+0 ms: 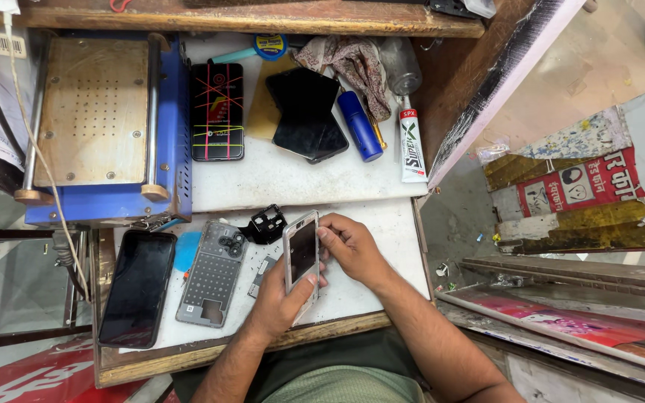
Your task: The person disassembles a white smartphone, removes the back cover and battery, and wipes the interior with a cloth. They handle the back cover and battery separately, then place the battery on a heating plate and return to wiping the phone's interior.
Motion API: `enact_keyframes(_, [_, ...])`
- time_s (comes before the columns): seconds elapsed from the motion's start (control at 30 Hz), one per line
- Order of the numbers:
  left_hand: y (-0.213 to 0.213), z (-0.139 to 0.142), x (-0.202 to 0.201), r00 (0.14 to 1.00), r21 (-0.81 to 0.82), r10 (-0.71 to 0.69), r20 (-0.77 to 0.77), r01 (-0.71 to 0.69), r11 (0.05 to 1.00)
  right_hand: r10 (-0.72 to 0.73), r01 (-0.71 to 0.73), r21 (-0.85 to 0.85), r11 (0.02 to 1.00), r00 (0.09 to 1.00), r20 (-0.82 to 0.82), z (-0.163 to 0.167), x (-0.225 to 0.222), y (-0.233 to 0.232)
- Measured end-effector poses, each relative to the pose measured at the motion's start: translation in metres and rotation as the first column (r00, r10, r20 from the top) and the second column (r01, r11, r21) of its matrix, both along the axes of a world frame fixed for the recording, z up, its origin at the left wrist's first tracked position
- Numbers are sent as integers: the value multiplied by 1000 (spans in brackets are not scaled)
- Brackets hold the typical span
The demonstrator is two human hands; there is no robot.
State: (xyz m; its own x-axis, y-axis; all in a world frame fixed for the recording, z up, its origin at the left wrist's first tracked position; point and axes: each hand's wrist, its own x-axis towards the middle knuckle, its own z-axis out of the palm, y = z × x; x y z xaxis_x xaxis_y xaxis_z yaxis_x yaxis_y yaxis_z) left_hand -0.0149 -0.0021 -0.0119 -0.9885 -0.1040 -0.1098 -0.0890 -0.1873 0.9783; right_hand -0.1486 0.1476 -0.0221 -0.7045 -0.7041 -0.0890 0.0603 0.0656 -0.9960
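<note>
White worktop point(367, 246) w/ phone parts spread about. Left hand point(281, 295) grips a silver phone frame point(301, 257) upright above it, fingers wrapped round its edges. Right hand point(351, 246) at the frame's upper edge, fingertips pressed together, prob. pinching it. Clear back cover point(213, 272) and black phone point(138, 287) lie left.

I see a silver-framed phone point(301, 254) with a dark screen held upright and slightly tilted just below the centre of the frame, raised off the white surface point(382, 224), gripped at its lower end and touched along its right edge.
</note>
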Motion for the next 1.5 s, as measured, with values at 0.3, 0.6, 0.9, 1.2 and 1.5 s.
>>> enact_keyframes(0.3, [-1, -4, -1, 999, 8, 2, -35, -2, 1000, -2, 7, -56, 998, 996, 86, -4, -6, 1])
enact_keyframes(0.6, [-3, -3, -2, 1000, 76, -14, -21, 16, 997, 124, -116, -58, 992, 979, 159, 10, -8, 3])
enact_keyframes(0.9, [-2, -10, -1, 1000, 43, -21, -23, 22, 999, 38, -43, 26, 999, 986, 164, 4, -9, 1])
enact_keyframes(1.2, [-4, -7, -1, 1000, 68, -5, -18, 6, 998, 168, -144, -104, 984, 942, 290, 4, -13, 6])
enact_keyframes(1.5, [-3, -11, -1, 999, 47, -16, -37, 17, 999, 119, -109, -60, 992, 975, 190, 0, -11, 5])
